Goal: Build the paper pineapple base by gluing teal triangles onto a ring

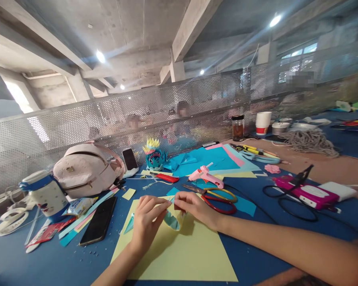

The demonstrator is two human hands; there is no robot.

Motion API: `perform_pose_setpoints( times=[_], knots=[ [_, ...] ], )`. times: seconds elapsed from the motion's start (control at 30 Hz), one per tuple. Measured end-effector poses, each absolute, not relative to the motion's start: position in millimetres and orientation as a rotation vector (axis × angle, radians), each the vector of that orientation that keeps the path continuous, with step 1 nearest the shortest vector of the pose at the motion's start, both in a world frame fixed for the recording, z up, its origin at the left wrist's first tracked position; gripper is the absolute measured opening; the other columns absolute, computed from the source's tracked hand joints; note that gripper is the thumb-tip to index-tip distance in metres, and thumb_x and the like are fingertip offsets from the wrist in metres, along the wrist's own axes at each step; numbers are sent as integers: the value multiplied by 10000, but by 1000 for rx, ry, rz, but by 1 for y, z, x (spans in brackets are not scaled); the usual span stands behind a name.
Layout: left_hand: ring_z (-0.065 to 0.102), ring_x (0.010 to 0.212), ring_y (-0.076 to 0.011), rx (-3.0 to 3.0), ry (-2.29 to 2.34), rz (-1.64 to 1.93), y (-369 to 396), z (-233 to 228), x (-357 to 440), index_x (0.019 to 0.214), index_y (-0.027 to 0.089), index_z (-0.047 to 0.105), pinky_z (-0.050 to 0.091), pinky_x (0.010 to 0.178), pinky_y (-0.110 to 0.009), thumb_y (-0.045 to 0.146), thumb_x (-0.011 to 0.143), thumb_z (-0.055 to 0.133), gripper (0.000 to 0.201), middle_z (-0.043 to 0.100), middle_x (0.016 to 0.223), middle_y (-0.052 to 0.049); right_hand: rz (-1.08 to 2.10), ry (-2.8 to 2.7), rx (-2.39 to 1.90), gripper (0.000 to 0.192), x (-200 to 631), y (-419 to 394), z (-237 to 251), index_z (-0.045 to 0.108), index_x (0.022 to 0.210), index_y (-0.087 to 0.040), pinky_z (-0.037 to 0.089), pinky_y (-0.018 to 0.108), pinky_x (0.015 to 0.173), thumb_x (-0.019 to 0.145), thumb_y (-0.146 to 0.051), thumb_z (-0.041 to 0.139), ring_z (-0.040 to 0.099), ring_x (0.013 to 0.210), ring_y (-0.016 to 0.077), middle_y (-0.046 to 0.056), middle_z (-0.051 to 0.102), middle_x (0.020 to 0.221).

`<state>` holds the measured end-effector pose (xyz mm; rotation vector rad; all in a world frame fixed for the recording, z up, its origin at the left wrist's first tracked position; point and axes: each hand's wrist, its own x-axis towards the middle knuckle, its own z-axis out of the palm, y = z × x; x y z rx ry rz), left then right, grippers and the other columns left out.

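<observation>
Over a large pale yellow paper sheet (pixel 179 258), my left hand (pixel 149 218) and my right hand (pixel 197 208) work close together on a small curled piece of paper (pixel 171 221), light blue inside with a yellowish edge. Thumb and fingers of each hand are pinched at its upper rim; the exact grip is partly hidden. A light blue folded paper point (pixel 129 225) lies on the sheet left of my left hand. Just beyond my right hand are scissors (pixel 217 200) with red and yellow handles and a pink glue gun (pixel 206 175).
A red utility knife (pixel 167 178), a blue and yellow paper crown (pixel 154 155) and blue sheets (pixel 197 159) lie farther back. On the left are a black phone (pixel 99 221), a backpack (pixel 86 169) and a bottle (pixel 46 194). A magenta device (pixel 307 192) with black cable sits right.
</observation>
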<state>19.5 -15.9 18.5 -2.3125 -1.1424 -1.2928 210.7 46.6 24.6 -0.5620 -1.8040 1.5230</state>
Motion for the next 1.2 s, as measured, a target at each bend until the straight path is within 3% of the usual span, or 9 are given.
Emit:
perform_pose_setpoints(
  times=[0.27,0.5,0.7,0.87,1.2],
  knots=[
    [653,834,-217,-2347,-1418,-1707,-19,21,23,964,225,757,490,760,-331,243,911,574,192,737,904,-86,1192,-1807,-599,383,212,53,18,580,1001,-205,431,229,628,757,-451,744,516,757,136,35,570,987],
    [675,776,-234,-2560,-1799,-2088,-10,13,29,828,160,788,534,709,-308,419,837,644,296,752,854,-103,1184,-1909,-593,273,214,43,27,630,810,-182,425,254,654,816,-451,678,531,708,142,13,611,799],
    [697,812,-248,-2557,-1918,-2265,-5,5,28,854,147,781,554,754,-328,407,753,735,283,768,889,-109,1221,-1878,-621,252,213,48,24,637,797,-171,404,246,611,802,-416,693,539,675,138,9,619,747],
    [715,810,-265,-2443,-1985,-2257,-4,3,25,829,142,768,570,773,-360,443,729,746,318,775,867,-121,1165,-1894,-640,218,213,50,21,649,799,-173,395,243,599,813,-388,680,530,670,138,10,620,751],
    [689,710,-205,-2490,-1935,-2296,-1,-2,22,748,140,757,541,681,-282,375,707,786,240,756,771,-90,1245,-1900,-604,208,215,51,20,653,801,-164,376,233,581,796,-369,690,506,648,127,7,615,740]
  ],
)
